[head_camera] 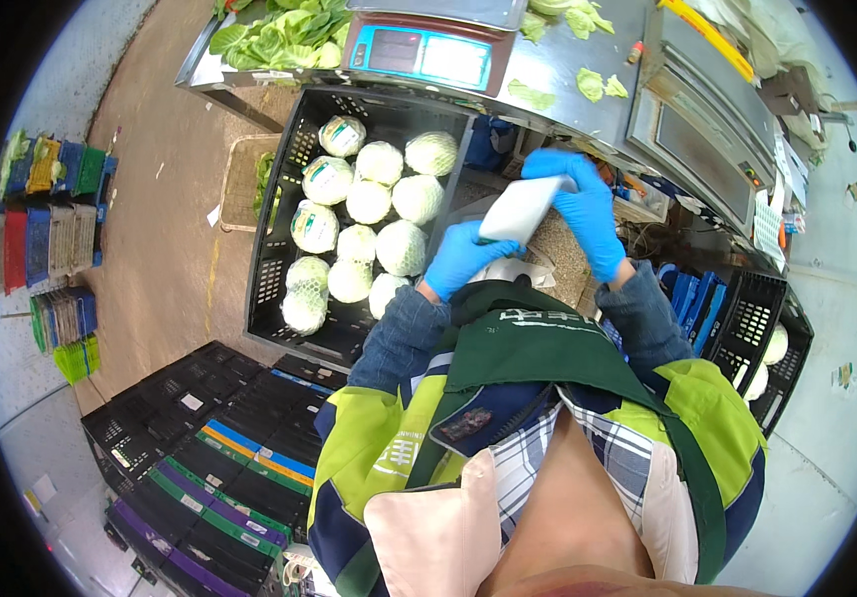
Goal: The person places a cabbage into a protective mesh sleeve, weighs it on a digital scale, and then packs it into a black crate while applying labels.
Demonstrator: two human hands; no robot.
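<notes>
My left hand (466, 257), in a blue glove, grips the lower end of a white, flat stack or pad (522, 209), perhaps labels or bags. At its upper end is my right hand (578, 201), also gloved in blue, with its fingers around the edge; it looks slightly blurred. To the left stands a black plastic crate (264, 280) holding several round, pale green cabbages in net sleeves, some bearing a label, such as the labelled cabbage (314, 227). A crumpled white plastic piece (537, 274) lies just below the stack, against the green apron.
A steel table (570, 89) bears a blue-fronted scale (419, 56), leafy greens (287, 37) and a wrapping machine (705, 149). Stacked black crates (204, 418) stand lower left. A tan basket (242, 183) sits beyond the cabbage crate; another black crate (764, 328) is at right.
</notes>
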